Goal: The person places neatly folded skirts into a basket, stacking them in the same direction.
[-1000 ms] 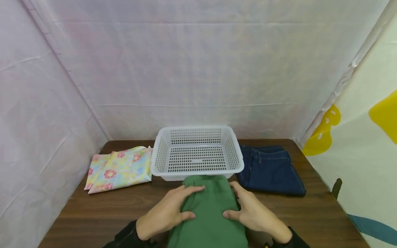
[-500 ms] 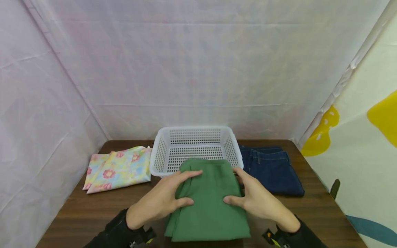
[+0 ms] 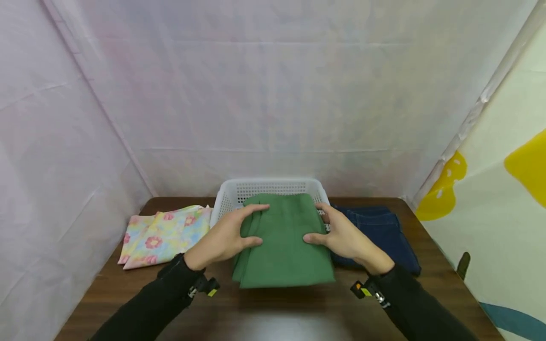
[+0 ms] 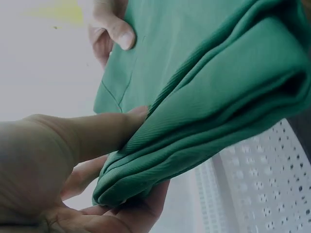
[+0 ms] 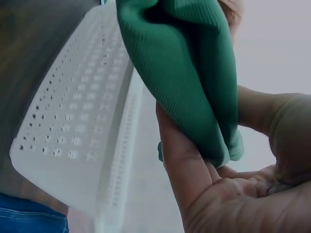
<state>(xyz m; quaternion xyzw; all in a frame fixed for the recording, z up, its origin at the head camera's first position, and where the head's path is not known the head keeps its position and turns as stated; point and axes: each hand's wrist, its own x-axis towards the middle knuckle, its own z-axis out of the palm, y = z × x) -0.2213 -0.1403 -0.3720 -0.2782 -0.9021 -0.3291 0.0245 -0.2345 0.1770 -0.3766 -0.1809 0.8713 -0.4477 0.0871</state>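
A folded green garment [image 3: 286,246], several layers thick, hangs in the air over the near side of a white plastic basket [image 3: 226,196]. My left hand [image 3: 226,234] grips its left edge, thumb on top and fingers underneath, as the left wrist view shows. On the opposite edge my right hand [image 3: 343,234] holds it the same way; in the right wrist view the fingers curl below the green cloth [image 5: 180,73]. The perforated wall of the basket [image 5: 73,116] lies beneath the cloth in that view. Most of the basket's inside is hidden behind the garment.
Left of the basket lies a folded floral cloth [image 3: 164,237] in pastel yellow and pink. Folded dark blue jeans [image 3: 384,237] lie to the right, partly covered by the right hand. All rest on a brown wooden table [image 3: 273,317]; white curtains [image 3: 273,104] hang behind it.
Both hands have lifted the green garment off the table and carried it forward, from in front of the basket to above its near part. Basket, floral cloth and jeans stay in place.
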